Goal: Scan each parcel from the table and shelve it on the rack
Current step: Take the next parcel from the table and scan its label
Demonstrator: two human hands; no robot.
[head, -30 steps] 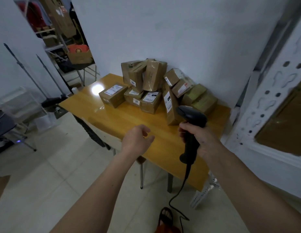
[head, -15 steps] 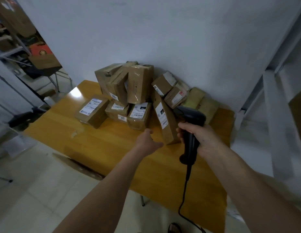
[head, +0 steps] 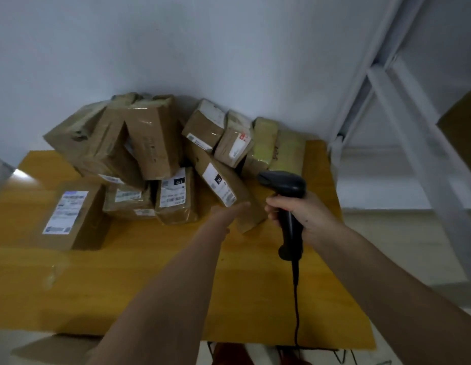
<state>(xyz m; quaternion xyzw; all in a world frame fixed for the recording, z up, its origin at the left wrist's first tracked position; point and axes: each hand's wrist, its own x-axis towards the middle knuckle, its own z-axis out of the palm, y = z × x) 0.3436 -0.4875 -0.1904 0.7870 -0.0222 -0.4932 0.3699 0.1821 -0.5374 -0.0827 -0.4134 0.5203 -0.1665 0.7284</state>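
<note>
Several brown cardboard parcels are heaped against the wall on a yellow wooden table [head: 150, 285]. One long parcel [head: 223, 188] with a white label leans out of the heap toward me. My left hand [head: 229, 214] stretches forward with straight fingers, its fingertips at the lower end of this leaning parcel. My right hand [head: 294, 209] grips the handle of a black barcode scanner [head: 284, 183], whose head points left toward the parcel's label. The scanner's cable hangs down over the table's front edge.
A separate parcel [head: 73, 214] with a large white label lies at the left of the table. The white metal rack [head: 402, 122] stands to the right, with a brown box [head: 463, 130] partly visible on it. A white wall is behind the heap.
I have moved closer to the table. My left hand has reached forward from above the table's front to the leaning parcel, its fingers straightening. The scanner stays in my right hand.
</note>
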